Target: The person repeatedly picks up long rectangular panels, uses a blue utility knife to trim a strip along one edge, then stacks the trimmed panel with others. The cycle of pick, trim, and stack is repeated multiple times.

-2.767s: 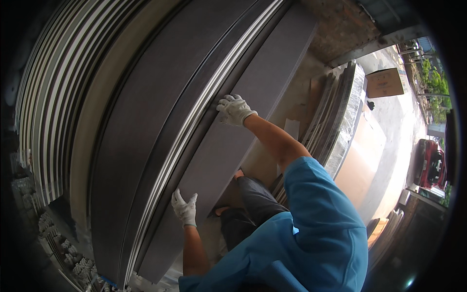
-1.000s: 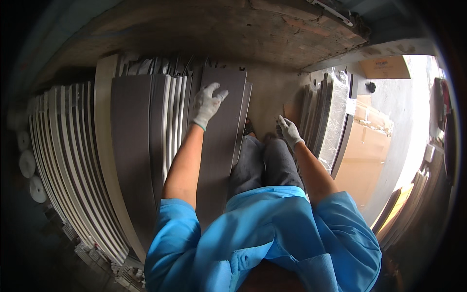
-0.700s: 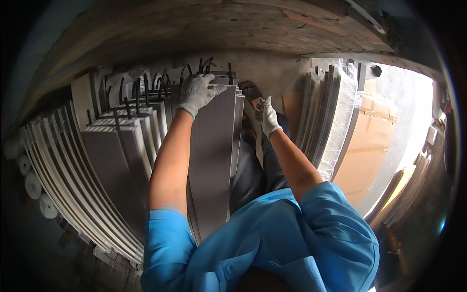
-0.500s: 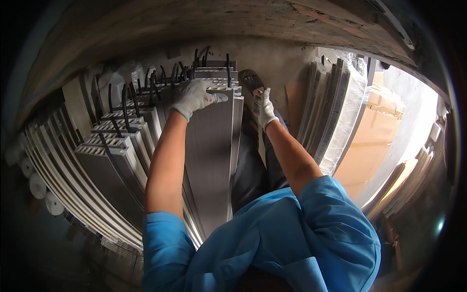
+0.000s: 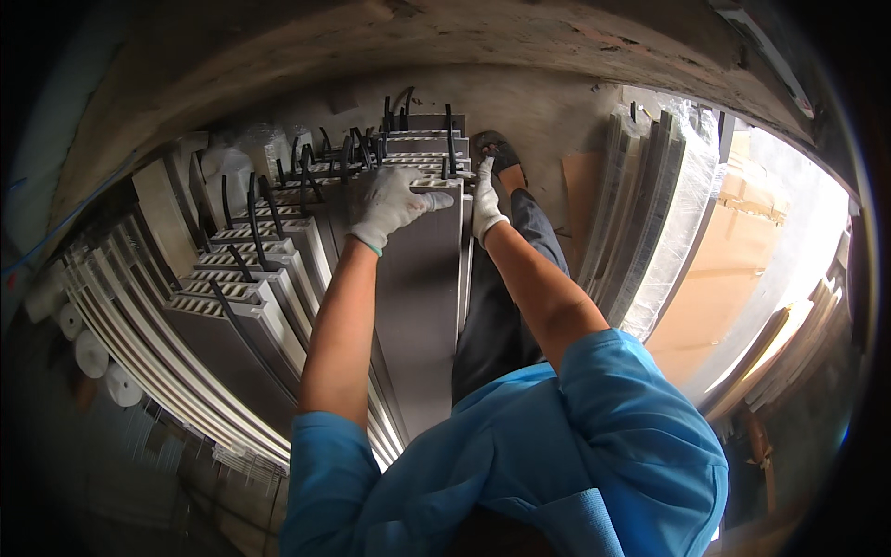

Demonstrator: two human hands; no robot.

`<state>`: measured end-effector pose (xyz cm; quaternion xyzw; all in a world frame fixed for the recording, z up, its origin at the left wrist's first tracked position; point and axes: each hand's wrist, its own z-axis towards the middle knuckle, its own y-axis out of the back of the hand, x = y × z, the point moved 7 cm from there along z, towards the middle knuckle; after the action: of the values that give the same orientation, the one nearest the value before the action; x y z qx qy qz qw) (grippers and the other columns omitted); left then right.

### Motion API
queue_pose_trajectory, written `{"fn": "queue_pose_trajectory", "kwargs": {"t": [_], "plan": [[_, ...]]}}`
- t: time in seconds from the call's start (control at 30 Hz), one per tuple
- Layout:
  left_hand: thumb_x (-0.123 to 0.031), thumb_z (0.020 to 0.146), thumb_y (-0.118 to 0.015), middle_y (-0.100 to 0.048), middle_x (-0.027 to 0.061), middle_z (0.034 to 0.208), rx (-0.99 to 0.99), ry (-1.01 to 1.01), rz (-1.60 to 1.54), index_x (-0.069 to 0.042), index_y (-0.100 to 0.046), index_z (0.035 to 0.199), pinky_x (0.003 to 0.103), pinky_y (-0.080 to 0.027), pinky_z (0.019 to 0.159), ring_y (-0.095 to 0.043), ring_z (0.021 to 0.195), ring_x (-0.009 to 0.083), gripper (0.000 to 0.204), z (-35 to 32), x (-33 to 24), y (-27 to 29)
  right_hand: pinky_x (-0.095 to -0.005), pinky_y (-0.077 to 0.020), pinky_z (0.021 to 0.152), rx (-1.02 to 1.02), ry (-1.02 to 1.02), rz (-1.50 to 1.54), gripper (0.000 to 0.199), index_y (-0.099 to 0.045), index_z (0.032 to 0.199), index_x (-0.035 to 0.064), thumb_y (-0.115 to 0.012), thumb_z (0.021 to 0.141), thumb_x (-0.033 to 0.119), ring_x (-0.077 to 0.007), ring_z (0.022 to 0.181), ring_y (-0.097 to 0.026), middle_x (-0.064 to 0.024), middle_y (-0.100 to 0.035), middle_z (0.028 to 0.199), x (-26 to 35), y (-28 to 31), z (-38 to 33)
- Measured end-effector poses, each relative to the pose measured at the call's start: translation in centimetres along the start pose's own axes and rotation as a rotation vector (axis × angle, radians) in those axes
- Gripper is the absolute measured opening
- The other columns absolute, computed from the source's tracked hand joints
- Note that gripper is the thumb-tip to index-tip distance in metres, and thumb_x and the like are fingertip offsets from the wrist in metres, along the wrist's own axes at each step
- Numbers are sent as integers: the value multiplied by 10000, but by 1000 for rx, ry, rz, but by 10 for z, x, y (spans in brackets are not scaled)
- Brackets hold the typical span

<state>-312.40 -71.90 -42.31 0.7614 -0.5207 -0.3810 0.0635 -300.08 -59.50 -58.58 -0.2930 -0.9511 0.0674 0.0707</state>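
Note:
Long grey panels with slotted white ends and black straps stand in a packed row. On the top end of the nearest grey panel [image 5: 420, 278] lies my left hand [image 5: 394, 206] in a white glove, its fingers over the end and its thumb stretched along the face. My right hand [image 5: 486, 206], also gloved, is closed at the panel's right side edge with the thumb pointing up. Most of its fingers are hidden. Black straps [image 5: 450, 139] stick up from the panel ends just beyond my hands.
More grey panels [image 5: 232, 339] and a stack of pale strips [image 5: 158, 325] stand to the left, beside white rolls [image 5: 91, 355]. At the right lean plastic-wrapped profiles [image 5: 661, 223] and a cardboard package [image 5: 719, 269]. My shoe [image 5: 501, 158] is on the floor near a wall.
My right hand has moved left, from apart beside the panel to its side edge. My left hand stays on the panel's top end. The whole view has shifted slightly.

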Motion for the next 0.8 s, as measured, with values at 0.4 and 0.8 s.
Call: {"fn": "queue_pose_trajectory", "kwargs": {"t": [0.4, 0.8], "plan": [[-708, 686, -720, -731, 139, 996, -6, 65, 205, -96, -731, 1081, 455, -510, 869, -682, 968, 345, 729, -6, 3, 4, -360, -450, 962, 170, 44, -161, 932, -569, 1359, 179, -329, 813, 895, -208, 1156, -578, -29, -644, 1282, 6, -2, 7], [-505, 764, -764, -613, 108, 1255, -510, -120, 237, -76, -680, 1158, 442, -394, 1062, -501, 1247, 312, 588, -51, -30, 15, -439, -444, 1028, 107, 118, -572, 732, -531, 1364, 71, -511, 935, 663, -293, 1160, -598, -154, -605, 1286, 62, 75, -14]]}}
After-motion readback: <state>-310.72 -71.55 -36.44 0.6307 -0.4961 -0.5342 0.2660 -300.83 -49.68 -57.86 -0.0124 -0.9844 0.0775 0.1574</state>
